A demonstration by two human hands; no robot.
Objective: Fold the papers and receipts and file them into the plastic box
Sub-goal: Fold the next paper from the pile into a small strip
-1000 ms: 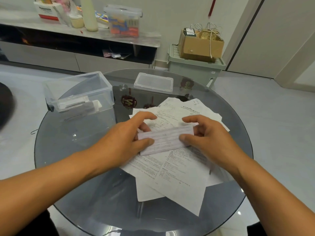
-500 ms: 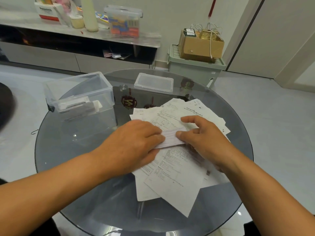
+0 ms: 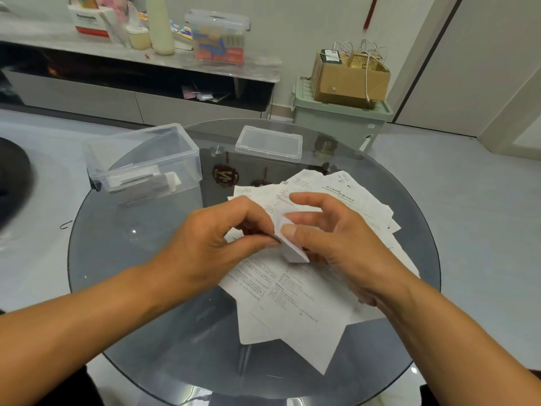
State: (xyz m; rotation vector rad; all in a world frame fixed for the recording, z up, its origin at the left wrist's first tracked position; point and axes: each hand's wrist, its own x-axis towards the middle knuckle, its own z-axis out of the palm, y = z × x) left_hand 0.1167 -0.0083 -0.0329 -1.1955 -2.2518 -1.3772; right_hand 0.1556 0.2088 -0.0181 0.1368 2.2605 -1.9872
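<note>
Left hand (image 3: 216, 244) pinches the left edge of the folded receipt (image 3: 288, 244) between thumb and fingertips; right hand (image 3: 336, 244) holds its right side, thumb pressed on the face, other fingers loosely spread above. Receipt is at frame centre, lifted a little off the paper pile (image 3: 298, 303).

Step looks like creasing the fold. To do it well: line up the edges first, run the thumb along the fold, keep the pile below from sliding.

Left to right for room: plastic box (image 3: 146, 159) at upper left of the table, open top, some folded slips already inside; bare glass between it and the hands gives a free path. Lid (image 3: 268, 143) lies at upper centre, apart from the box. Pile's lower corners sit near the glass table's (image 3: 131, 288) near rim, right-side sheets near the right rim, so they could slip off.
</note>
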